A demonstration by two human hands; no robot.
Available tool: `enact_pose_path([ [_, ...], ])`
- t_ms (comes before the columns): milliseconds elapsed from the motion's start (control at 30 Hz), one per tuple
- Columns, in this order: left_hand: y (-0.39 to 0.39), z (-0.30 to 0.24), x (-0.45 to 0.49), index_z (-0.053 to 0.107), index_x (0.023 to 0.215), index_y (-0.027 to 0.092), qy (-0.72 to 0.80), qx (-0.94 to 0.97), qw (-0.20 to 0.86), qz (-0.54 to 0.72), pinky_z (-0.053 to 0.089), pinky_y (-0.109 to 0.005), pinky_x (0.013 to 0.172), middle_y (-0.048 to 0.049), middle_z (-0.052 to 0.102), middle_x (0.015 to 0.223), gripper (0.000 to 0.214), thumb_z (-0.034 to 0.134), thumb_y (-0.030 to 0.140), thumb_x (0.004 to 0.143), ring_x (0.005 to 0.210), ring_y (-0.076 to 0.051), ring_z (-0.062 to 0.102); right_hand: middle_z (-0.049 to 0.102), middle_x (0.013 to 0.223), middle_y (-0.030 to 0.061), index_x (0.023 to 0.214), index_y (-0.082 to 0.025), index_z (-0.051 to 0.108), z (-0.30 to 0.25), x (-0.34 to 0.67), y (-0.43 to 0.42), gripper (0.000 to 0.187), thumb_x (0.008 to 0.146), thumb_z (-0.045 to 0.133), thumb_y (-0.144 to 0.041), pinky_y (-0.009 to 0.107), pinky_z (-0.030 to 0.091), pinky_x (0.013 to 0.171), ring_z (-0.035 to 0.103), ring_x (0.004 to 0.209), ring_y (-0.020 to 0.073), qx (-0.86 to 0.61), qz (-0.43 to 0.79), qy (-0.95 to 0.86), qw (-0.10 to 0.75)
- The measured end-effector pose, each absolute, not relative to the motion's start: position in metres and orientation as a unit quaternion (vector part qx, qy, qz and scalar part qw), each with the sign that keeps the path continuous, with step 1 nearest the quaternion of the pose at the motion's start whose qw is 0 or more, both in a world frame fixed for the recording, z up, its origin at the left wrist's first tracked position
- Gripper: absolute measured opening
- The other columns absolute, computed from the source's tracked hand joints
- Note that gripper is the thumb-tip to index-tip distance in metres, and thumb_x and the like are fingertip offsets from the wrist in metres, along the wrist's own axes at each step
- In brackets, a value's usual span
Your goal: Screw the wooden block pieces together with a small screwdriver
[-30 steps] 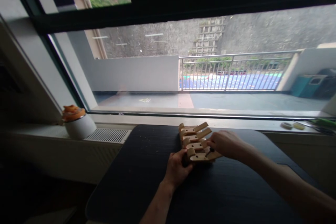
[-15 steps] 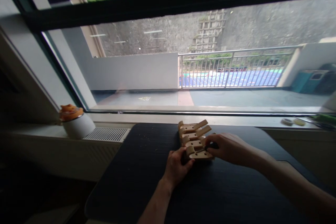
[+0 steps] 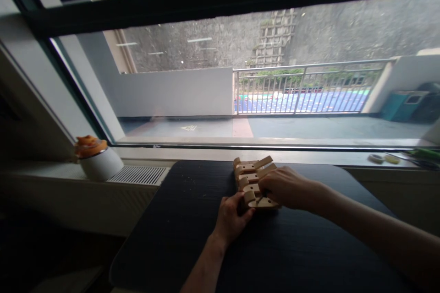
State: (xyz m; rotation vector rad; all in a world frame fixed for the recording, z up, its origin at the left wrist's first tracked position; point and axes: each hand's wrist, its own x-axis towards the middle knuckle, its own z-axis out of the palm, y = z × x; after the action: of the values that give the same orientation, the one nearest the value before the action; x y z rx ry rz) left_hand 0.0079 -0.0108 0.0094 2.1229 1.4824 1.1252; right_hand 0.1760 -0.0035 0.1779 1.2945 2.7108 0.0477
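Observation:
A pale wooden piece (image 3: 253,188) lies on the dark table, with a row of raised, rounded blocks, small dark holes and a few flat slats slanting up at its far right. My left hand (image 3: 231,214) is closed on its near left corner, thumb along the front edge. Above its near right part is my right hand (image 3: 282,187), fingers pinched round a small dark-handled tool (image 3: 265,193). A thin tip of that tool seems to reach the groove behind the nearest block; its exact kind is hidden by the fingers.
Crumbs (image 3: 188,183) are scattered on the dark table (image 3: 165,238), left of the wooden piece. A white pot with an orange top (image 3: 100,163) stands on the sill by a vent grille (image 3: 139,175). Tape rolls (image 3: 376,159) lie at the sill's right, below the large window.
My right hand has moved left across the wooden piece, carrying the dark-handled tool toward the nearest block. My left hand and the wooden piece have stayed in place.

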Motion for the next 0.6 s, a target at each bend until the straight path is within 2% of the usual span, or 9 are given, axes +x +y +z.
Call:
enact_pose_path([
  [267,-0.0107,0.0099,0.0081,0.062,0.104,0.025,0.509,0.743,0.156,0.405,0.048,-0.033,0.084,-0.0007,0.071,0.101,0.034,0.068,0.029,0.071,0.089,-0.021,0.065,0.068,0.073,0.0058,0.069,-0.019,0.067,0.1790,0.1792,0.0002,0.016,0.071,0.052,-0.018,0.026,0.033,0.056,0.061,0.069,0.0197,0.429,0.012,0.900,0.073],
  [433,-0.0115,0.0115,0.0088,0.061,0.104,0.026,0.511,0.738,0.173,0.406,0.048,-0.033,0.084,0.0001,0.071,0.100,0.033,0.067,0.028,0.072,0.088,-0.021,0.064,0.069,0.075,0.0069,0.070,-0.018,0.068,0.1815,0.1763,0.0034,0.016,0.069,0.052,-0.020,0.027,0.033,0.057,0.061,0.069,0.0196,0.419,0.013,0.902,0.106],
  [600,-0.0108,0.0108,0.0080,0.061,0.106,0.026,0.523,0.735,0.178,0.392,0.048,-0.033,0.086,-0.0006,0.070,0.101,0.036,0.068,0.028,0.071,0.090,-0.022,0.063,0.068,0.072,0.0065,0.071,-0.019,0.069,0.1785,0.1801,0.0075,0.020,0.075,0.050,-0.025,0.026,0.034,0.056,0.059,0.065,0.0176,0.424,0.007,0.900,0.098],
])
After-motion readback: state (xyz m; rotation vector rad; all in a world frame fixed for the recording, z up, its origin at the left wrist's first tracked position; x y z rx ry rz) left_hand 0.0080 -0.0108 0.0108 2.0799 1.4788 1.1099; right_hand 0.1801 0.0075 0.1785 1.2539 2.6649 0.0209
